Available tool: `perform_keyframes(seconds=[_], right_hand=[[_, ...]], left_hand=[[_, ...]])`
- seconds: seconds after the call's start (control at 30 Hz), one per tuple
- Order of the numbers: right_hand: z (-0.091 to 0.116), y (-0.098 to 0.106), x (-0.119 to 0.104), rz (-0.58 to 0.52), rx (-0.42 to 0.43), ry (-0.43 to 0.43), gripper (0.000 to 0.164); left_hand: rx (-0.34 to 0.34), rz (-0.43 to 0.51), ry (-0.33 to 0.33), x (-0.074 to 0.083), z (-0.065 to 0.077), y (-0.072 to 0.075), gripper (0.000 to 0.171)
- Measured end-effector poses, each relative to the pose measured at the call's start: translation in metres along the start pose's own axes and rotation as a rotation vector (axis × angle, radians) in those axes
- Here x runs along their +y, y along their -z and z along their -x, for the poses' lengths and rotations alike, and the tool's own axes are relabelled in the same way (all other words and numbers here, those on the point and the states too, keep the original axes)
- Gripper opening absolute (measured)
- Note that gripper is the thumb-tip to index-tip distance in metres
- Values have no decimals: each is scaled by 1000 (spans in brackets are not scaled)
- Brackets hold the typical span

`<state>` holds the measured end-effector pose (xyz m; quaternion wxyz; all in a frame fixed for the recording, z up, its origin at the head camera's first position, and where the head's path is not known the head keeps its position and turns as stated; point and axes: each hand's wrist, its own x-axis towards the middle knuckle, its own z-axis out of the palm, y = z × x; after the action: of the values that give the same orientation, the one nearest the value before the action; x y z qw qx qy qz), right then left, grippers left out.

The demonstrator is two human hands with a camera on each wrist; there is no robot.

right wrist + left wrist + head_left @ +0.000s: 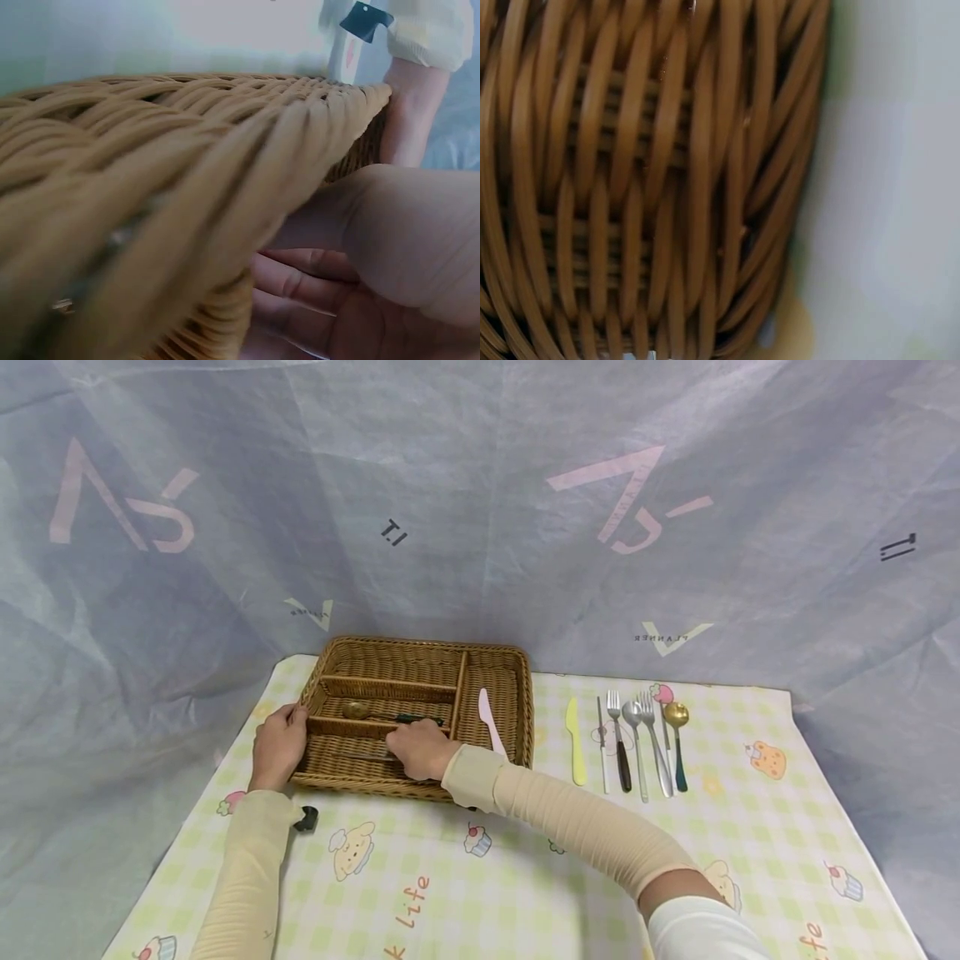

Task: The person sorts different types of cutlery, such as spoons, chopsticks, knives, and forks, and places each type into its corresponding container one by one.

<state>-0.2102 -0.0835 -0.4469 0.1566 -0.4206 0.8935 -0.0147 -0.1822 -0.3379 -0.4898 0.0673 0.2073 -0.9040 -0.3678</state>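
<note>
A brown wicker cutlery tray (491, 647) with several compartments sits on the table. At its left front side, my left hand (277, 747) grips the rim; the left wrist view shows only the woven wall (630, 150) up close. My right hand (422, 749) reaches over the front rim into the front compartment, its fingers (300, 281) curled. It holds the right end of a slim silver utensil (366, 757), whose kind is unclear. A gold spoon (356, 711) with a green handle lies in the middle compartment. In the right compartment lies a pink knife (489, 718).
Right of the tray lies a row of cutlery: a yellow knife (575, 743), a dark-handled fork (618, 739), a silver spoon (633, 716), another fork (656, 743), a green-handled gold spoon (677, 716) and slim silver pieces. A grey curtain (480, 527) hangs behind the checked tablecloth (465, 902).
</note>
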Motion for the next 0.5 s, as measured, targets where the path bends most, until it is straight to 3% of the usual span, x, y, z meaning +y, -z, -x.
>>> perform_keyframes(seconds=[0.17, 0.5], right_hand=[[-1, -4, -1, 45, -3, -9, 26], [1, -6, 0, 23, -7, -10, 21]], left_hand=[[0, 5, 1, 1, 0, 0, 62], [5, -13, -2, 0, 0, 0, 61]])
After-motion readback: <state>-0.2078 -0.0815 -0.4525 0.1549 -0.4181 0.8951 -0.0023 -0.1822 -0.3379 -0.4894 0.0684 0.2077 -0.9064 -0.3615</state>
